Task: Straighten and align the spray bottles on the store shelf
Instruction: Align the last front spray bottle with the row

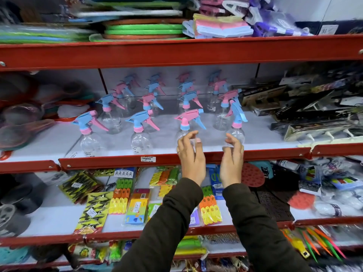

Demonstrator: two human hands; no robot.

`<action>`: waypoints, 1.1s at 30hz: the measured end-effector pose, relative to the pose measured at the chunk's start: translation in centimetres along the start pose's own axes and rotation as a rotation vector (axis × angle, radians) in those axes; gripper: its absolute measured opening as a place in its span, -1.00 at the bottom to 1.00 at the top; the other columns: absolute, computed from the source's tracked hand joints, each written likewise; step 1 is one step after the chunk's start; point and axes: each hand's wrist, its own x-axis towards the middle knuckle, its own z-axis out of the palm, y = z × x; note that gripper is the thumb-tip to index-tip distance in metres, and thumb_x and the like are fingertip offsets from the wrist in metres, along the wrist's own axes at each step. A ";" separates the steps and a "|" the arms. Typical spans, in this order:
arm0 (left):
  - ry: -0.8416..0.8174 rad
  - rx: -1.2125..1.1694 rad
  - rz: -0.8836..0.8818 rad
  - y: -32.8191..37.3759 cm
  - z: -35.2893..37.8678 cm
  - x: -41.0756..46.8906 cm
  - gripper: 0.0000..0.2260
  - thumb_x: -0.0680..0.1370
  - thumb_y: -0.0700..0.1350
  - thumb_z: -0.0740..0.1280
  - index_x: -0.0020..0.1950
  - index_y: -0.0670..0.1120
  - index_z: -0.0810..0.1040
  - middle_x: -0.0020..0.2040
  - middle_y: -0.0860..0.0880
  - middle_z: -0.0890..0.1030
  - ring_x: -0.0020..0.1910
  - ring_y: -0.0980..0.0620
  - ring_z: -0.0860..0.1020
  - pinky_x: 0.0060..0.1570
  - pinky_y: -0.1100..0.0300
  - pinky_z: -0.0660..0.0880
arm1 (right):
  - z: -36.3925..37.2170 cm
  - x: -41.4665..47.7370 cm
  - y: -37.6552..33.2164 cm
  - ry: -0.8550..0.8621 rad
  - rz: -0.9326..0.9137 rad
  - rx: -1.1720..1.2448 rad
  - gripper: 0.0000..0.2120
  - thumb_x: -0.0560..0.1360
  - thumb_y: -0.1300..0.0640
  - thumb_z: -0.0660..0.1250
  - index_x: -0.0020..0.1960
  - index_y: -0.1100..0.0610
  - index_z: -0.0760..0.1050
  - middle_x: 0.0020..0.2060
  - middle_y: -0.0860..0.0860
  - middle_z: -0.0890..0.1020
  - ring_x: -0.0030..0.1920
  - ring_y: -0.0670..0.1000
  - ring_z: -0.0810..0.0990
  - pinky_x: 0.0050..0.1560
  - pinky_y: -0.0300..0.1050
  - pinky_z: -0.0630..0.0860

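Several clear spray bottles with pink and blue trigger heads stand in rows on the middle shelf (59, 142). Most nozzles point left. My left hand (191, 156) hovers with curled, parted fingers at the clear body of the front pink-headed bottle (186, 118). My right hand (232, 158) is curled the same way against the front right bottle (236, 122), whose blue head is turned differently from the rest. Neither hand visibly clasps a bottle. Two more front-row bottles (89, 126) (140, 122) stand to the left.
A red shelf lip (117, 160) with a price tag (148, 159) runs in front of the bottles. Dark packaged goods (306, 107) crowd the shelf's right side, netted items (21, 122) the left. Clip packs (121, 197) fill the shelf below.
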 end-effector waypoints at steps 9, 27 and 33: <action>-0.305 -0.062 -0.202 2.1 7.9 0.0 -0.57 0.66 0.02 0.07 0.53 -0.04 0.27 0.48 -0.08 0.29 0.48 0.03 0.28 0.30 0.35 0.11 | -5.6 6.9 1.2 -0.044 0.089 -0.056 -0.58 0.59 0.17 0.07 0.44 0.08 0.36 0.42 0.07 0.38 0.42 0.02 0.33 0.39 -0.15 0.23; -0.279 -0.035 -0.290 2.5 12.0 2.2 -0.60 0.66 -0.08 0.03 0.45 -0.16 0.39 0.46 -0.21 0.40 0.48 -0.13 0.32 0.52 -0.06 0.21 | -7.8 6.5 1.9 -0.314 0.134 -0.027 -0.54 0.58 0.12 0.11 0.48 0.01 0.30 0.39 0.04 0.31 0.25 -0.10 0.35 0.31 -0.18 0.24; -0.051 0.045 -0.266 2.0 12.1 0.9 -0.59 0.66 0.01 0.05 0.46 -0.06 0.36 0.44 -0.15 0.34 0.47 -0.12 0.26 0.48 0.04 0.11 | -7.8 8.3 1.2 -0.291 0.154 -0.054 -0.51 0.59 0.10 0.08 0.52 0.04 0.23 0.51 0.03 0.23 0.45 0.01 0.30 0.47 -0.04 0.24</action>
